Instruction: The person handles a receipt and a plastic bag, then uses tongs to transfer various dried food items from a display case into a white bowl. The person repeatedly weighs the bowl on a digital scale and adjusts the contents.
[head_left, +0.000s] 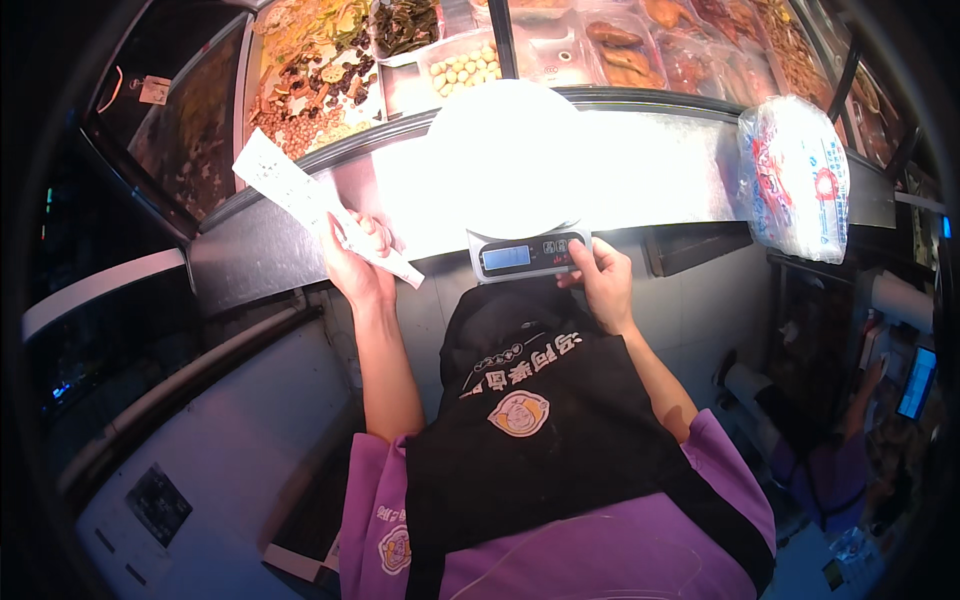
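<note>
In my left hand (358, 259) is a long, narrow white paper packet (289, 187) with printing, held at a slant over the counter's front edge. My right hand (606, 281) is at the right end of a digital kitchen scale (517, 255), its thumb on the button panel and its fingers curled at the edge below. The scale's small display is lit. A round white plate or bowl (506, 157), washed out by bright light, covers the top of the scale. Whether anything lies in it, I cannot tell.
Beyond the steel counter (660, 165), a glass-fronted display case holds trays of eggs (465, 69), cooked meats (626, 56) and spices (315, 82). A clear plastic pack with printing (799, 180) stands on the right. Another person (817, 465) is at the lower right, near a lit screen.
</note>
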